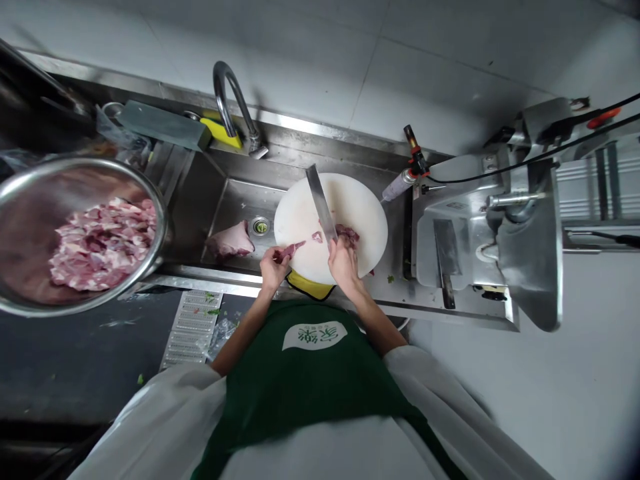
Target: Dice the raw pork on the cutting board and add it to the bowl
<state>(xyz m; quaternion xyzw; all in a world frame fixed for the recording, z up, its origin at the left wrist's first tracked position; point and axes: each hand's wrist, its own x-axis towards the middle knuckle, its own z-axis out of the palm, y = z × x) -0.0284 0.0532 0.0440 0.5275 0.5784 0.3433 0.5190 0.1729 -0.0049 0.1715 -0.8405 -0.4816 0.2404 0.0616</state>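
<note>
A round white cutting board [357, 200] lies over the sink's right part. My right hand [344, 262] is closed around the handle of a cleaver [321, 200], whose blade points away from me and to the left across the board. Beside the blade, on its right, rests a dark red piece of meat [349, 235], partly hidden by the hand. Between blade and left hand sits a small pink bit of meat [317, 237]. My left hand [275, 267], at the board's left edge, grips a thin strip of raw meat [293, 249].
A larger skin-on meat piece [233, 240] lies in the sink [250, 198], near the drain. Left stands a big steel bowl [163, 233] of chopped meat. A faucet [233, 100] rises behind. Rightward are a torch [407, 175], a slicer [530, 240] and another cleaver [445, 257].
</note>
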